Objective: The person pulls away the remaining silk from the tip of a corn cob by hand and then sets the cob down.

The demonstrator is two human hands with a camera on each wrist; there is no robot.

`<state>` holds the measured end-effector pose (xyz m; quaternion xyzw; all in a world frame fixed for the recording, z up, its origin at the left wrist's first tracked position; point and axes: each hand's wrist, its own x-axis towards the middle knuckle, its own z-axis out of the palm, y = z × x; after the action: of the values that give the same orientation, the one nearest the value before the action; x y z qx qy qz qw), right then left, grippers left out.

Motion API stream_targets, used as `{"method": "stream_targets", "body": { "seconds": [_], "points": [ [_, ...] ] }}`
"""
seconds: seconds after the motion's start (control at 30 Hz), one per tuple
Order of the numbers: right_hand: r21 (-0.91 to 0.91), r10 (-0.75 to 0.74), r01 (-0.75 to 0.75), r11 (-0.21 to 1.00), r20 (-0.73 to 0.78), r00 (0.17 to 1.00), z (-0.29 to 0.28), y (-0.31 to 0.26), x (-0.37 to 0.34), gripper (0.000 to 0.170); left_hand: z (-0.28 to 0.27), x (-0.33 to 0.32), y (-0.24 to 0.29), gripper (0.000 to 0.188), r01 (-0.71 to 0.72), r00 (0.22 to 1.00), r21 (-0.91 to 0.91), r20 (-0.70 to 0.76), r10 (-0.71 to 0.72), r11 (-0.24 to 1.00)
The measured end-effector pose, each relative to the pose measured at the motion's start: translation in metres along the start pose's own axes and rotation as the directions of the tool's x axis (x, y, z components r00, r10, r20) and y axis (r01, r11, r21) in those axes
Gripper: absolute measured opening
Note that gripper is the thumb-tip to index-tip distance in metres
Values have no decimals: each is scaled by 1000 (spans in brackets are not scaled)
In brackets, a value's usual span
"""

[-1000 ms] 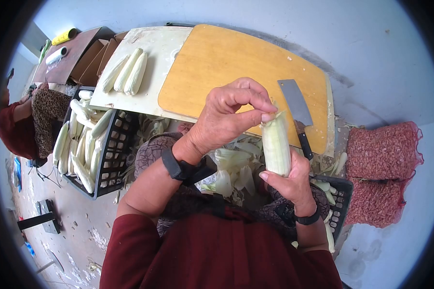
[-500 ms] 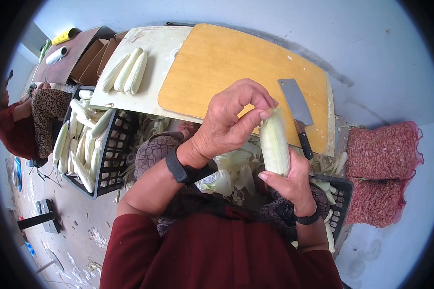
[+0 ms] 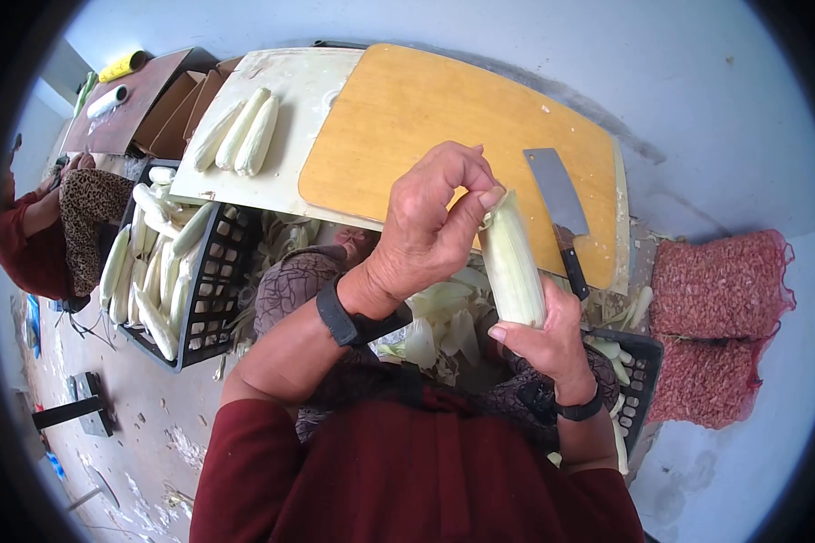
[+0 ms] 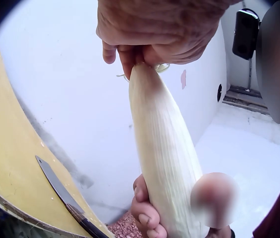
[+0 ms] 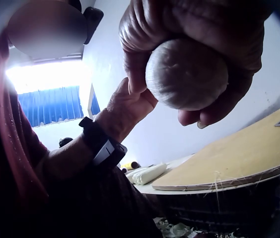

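Observation:
In the head view an ear of corn in pale husk stands nearly upright above the lap, its top leaning left. My right hand grips its lower part, the thumb across the front. At the top, my left hand pinches the husk tip between thumb and fingers. Loose strands show at that tip beside the left hand in the left wrist view. From below, the right wrist view shows the blunt round end of the corn encircled by the right hand.
A cleaver lies on the yellow board. Three husked-in ears rest on the white tabletop. A black crate of ears stands left, another crate right. Red mesh sacks lie farther right; another person sits left.
The left hand has drawn slightly left and toward the body at the husk tip, and the top of the corn has tilted left with it. The right hand keeps its grip.

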<state>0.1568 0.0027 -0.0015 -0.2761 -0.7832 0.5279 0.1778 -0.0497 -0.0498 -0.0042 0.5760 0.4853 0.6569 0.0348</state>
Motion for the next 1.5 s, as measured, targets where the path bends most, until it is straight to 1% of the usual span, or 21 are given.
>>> {"method": "stream_targets", "body": {
  "seconds": [0.1,0.17,0.4,0.5,0.57,0.7,0.87,1.07,1.5],
  "points": [
    [0,18,-18,1000,9,1000,-1,1,0,50,-1,0,0,4,11,1000,29,-7,-10,1000],
    [31,37,-37,999,19,999,-1,0,0,49,-1,0,-1,4,-7,1000,59,-18,8,998],
    [51,45,-46,998,22,999,-2,-2,0,47,-3,1,-2,4,21,1000,59,-10,-20,998],
    [48,50,-51,998,24,998,-3,-1,-1,47,-3,1,-3,4,33,999,42,-3,-32,999],
    [34,43,-44,998,32,999,-3,-1,-1,47,-2,0,-3,4,70,998,9,0,-70,998],
    [42,59,-60,997,35,998,-4,0,-1,47,-3,-1,-4,4,79,997,7,5,-79,997],
    [58,64,-66,996,37,997,-3,1,-1,48,-3,-1,-5,6,135,991,-30,18,-134,990],
    [90,98,-102,991,47,994,-3,-3,-1,48,-3,-1,-5,7,156,988,-35,22,-155,987],
    [80,104,-107,991,49,993,-5,-1,-2,47,-4,-1,-8,7,185,983,-86,31,-183,979]
  ]
}}
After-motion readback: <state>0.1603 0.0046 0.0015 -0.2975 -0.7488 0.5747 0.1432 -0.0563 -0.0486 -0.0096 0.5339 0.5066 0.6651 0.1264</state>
